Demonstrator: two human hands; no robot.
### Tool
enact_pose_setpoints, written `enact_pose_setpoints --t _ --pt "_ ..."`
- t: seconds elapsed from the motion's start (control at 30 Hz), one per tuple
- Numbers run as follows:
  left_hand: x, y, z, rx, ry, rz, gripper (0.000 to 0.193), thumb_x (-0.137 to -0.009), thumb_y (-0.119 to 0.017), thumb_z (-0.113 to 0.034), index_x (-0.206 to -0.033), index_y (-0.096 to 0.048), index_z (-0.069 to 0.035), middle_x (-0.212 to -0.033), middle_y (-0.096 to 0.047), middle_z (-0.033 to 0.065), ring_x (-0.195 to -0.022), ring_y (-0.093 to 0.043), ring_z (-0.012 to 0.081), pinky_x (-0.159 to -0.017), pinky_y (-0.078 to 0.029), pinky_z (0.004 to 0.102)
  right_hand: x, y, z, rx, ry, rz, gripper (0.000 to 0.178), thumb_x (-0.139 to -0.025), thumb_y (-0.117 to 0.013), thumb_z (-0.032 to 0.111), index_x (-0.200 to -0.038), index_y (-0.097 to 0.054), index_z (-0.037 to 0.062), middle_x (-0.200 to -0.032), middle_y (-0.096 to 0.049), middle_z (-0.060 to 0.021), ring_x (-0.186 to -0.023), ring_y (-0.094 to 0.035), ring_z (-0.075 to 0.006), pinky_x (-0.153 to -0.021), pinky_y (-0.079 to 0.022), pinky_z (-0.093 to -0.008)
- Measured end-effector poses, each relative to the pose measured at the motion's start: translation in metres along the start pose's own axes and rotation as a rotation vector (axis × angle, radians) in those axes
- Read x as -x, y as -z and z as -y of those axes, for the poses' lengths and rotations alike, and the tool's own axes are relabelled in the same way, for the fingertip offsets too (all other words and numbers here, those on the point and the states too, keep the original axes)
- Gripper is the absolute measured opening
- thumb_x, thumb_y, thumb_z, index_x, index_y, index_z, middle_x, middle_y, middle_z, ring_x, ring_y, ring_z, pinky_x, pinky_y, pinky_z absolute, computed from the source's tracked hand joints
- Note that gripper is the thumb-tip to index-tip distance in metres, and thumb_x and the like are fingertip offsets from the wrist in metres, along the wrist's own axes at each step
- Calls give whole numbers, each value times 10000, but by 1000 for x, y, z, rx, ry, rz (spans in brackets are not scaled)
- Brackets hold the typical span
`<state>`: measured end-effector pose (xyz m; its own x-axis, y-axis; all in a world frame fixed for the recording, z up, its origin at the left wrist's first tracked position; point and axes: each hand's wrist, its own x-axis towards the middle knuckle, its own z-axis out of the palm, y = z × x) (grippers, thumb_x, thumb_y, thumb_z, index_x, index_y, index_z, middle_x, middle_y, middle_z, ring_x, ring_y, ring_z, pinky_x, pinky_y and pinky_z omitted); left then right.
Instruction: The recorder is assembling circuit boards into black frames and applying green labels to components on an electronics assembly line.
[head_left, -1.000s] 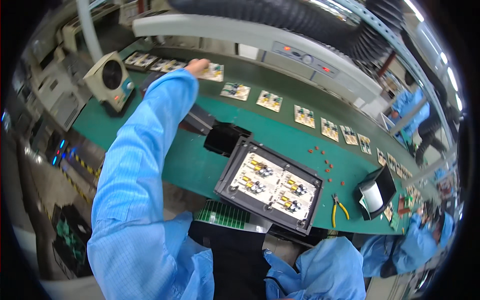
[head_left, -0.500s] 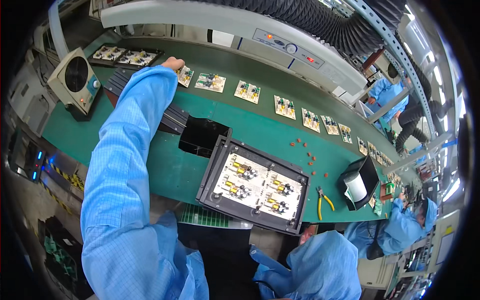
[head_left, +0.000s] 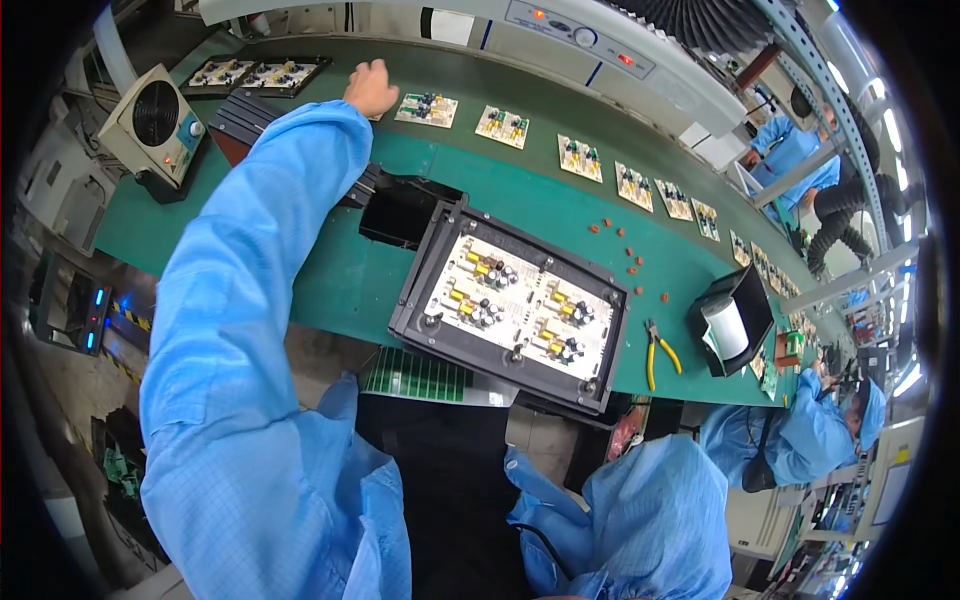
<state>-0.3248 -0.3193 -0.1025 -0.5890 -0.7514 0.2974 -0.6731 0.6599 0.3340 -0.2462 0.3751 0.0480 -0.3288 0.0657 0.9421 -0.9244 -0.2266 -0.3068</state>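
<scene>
My left arm, in a blue sleeve, stretches across the green bench to the row of boards at the back. My left hand [head_left: 371,90] bends its fingers over a small white circuit board, which it covers almost wholly. Just right of it lies another circuit board [head_left: 427,109] with green, yellow and dark parts. In front of me a black frame [head_left: 418,330] holds white boards [head_left: 520,300] carrying yellow and black components. Blue cloth [head_left: 655,520] fills the lower right, and my right hand does not show.
Yellow-handled cutters [head_left: 660,358] and several small red-brown pieces [head_left: 627,251] lie right of the frame. Beyond them stands a black box [head_left: 735,325] with a white roll. A fan unit [head_left: 155,130] and black trays [head_left: 285,76] are at left. A co-worker [head_left: 800,440] sits at right.
My left hand has shifted right relative to the boards and now covers the one it was beside. The whole view has tilted, so the bench appears higher. The framed boards stay put.
</scene>
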Motion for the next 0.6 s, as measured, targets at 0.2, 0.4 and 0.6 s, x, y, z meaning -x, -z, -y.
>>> enact_pose_setpoints --t 0.2,0.4,0.6 --pt "136 81 -63 580 -539 322 441 -911 -644 -220 -1269 -503 -5 -983 -645 167 -881 -634 282 -756 -508 409 59 12 14 92 -19 -109 330 -1026 -406 283 -1066 -571 0 -931 -618 -151 -863 -596 -295 -825 -512 -414" --pt "269 120 -44 676 -451 494 378 -964 -624 -166 -1268 -479 8 -894 -569 81 -719 -562 154 -659 -475 309 142 0 49 245 -59 -332 331 -1027 -400 283 -1040 -570 0 -902 -612 -147 -839 -592 -292 -808 -514 -414" --pt "321 148 -47 679 -302 704 312 -972 -611 -129 -1226 -521 27 -925 -549 47 -675 -488 71 -596 -414 251 164 -9 68 343 5 -357 334 -1028 -394 283 -1014 -569 0 -874 -606 -142 -814 -589 -288 -790 -517 -414"
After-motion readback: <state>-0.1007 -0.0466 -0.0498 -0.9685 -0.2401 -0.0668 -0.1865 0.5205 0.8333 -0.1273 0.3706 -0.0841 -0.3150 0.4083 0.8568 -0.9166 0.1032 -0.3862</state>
